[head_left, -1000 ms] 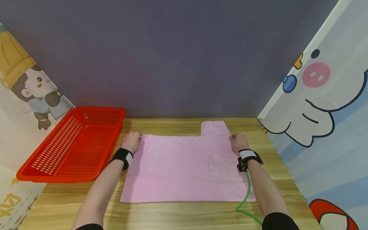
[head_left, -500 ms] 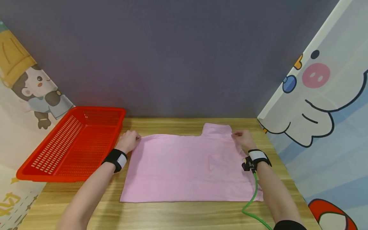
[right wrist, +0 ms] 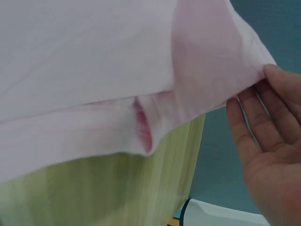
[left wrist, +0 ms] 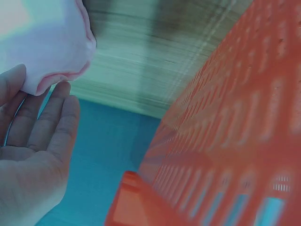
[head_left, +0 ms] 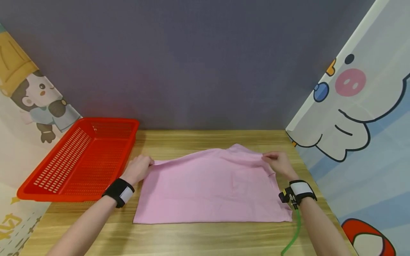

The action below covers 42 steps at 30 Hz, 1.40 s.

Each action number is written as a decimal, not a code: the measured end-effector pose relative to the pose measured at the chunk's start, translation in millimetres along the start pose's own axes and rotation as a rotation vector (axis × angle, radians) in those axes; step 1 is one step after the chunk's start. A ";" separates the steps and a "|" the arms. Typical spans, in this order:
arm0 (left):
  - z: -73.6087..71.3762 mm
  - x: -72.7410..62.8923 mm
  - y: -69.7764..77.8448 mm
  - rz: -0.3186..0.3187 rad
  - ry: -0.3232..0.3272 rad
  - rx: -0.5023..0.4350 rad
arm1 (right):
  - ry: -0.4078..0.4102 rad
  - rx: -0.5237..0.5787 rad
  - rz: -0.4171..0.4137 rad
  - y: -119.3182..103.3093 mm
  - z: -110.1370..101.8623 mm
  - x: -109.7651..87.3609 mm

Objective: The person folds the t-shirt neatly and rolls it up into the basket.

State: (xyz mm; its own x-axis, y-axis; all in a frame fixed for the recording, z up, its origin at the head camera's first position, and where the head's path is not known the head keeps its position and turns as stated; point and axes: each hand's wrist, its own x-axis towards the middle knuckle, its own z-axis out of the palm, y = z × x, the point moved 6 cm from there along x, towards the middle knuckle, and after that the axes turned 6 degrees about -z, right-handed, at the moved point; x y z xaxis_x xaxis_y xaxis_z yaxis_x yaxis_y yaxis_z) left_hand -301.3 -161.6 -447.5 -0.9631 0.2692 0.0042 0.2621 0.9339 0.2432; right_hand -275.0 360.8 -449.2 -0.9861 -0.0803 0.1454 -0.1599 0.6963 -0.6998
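Note:
A pink shirt [head_left: 198, 192] lies folded on the wooden table, its short sleeve [head_left: 238, 148] poking out at the far right. My left hand [head_left: 138, 169] pinches the far left corner between thumb and fingers; the left wrist view shows that hemmed corner [left wrist: 61, 70] at the fingertips. At the far right, my right hand [head_left: 279, 163] pinches the upper edge near the sleeve. Between the two hands the far edge is lifted and slants, while the near edge stays flat. In the right wrist view the raised cloth [right wrist: 207, 70] hangs from the thumb and fingers.
A red plastic basket [head_left: 130, 156] with slotted sides stands on the left, close beside my left forearm. Behind the wooden table [head_left: 192, 241] rises a dark grey panel [head_left: 205, 71]. Cartoon-printed sheets flank both sides. A green cable [head_left: 293, 238] trails from the right wrist camera.
Both hands have come nearer to me and slightly apart, lifting the shirt's far edge. The sleeve, upright before, now droops and folds forward. The basket has not moved.

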 end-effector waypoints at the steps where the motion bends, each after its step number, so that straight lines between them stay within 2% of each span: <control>1: 0.3 -3.2 1.2 0.004 0.001 0.007 | -0.002 0.004 -0.005 0.5 -0.4 -3.8; 9: 5.3 -28.1 10.1 0.040 0.003 0.039 | -0.016 0.008 -0.068 1.0 1.6 -32.6; 14: 8.9 -40.3 12.7 0.069 0.025 0.071 | 0.032 -0.037 -0.140 1.2 4.4 -47.6; 20: 16.9 -49.9 12.9 0.064 0.002 0.096 | 0.094 -0.137 -0.256 2.1 10.1 -64.5; 24: 19.2 -55.4 13.9 0.059 0.005 0.117 | 0.104 -0.159 -0.268 5.8 14.4 -72.0; 28: 20.0 -59.2 16.3 0.058 0.014 0.163 | 0.081 -0.205 -0.276 7.9 18.9 -75.7; 30: 20.4 -60.0 18.2 0.060 0.007 0.177 | 0.058 -0.196 -0.253 7.8 18.5 -75.3; 32: 20.4 -59.9 20.0 0.066 0.010 0.169 | 0.078 -0.188 -0.210 8.0 15.3 -71.3; 36: 19.7 -54.6 28.2 0.121 0.088 0.090 | 0.111 -0.209 0.007 11.6 7.0 -51.6; 38: 22.5 -49.6 31.5 0.157 0.105 0.039 | 0.093 -0.250 0.098 14.1 7.5 -39.7; 39: 25.3 -47.2 32.3 0.167 0.095 0.021 | 0.066 -0.270 0.136 15.7 9.2 -33.7; 42: 38.6 -42.8 30.7 0.183 -0.020 -0.023 | -0.012 -0.293 0.208 19.7 19.0 -18.4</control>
State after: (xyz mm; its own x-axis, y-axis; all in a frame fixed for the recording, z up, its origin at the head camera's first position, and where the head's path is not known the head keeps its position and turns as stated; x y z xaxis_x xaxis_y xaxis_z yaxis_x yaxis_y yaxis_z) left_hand -249.7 -135.4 -477.7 -0.8981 0.4387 0.0314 0.4310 0.8635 0.2621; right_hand -260.9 362.4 -479.0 -0.9969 0.0775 0.0114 0.0624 0.8735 -0.4829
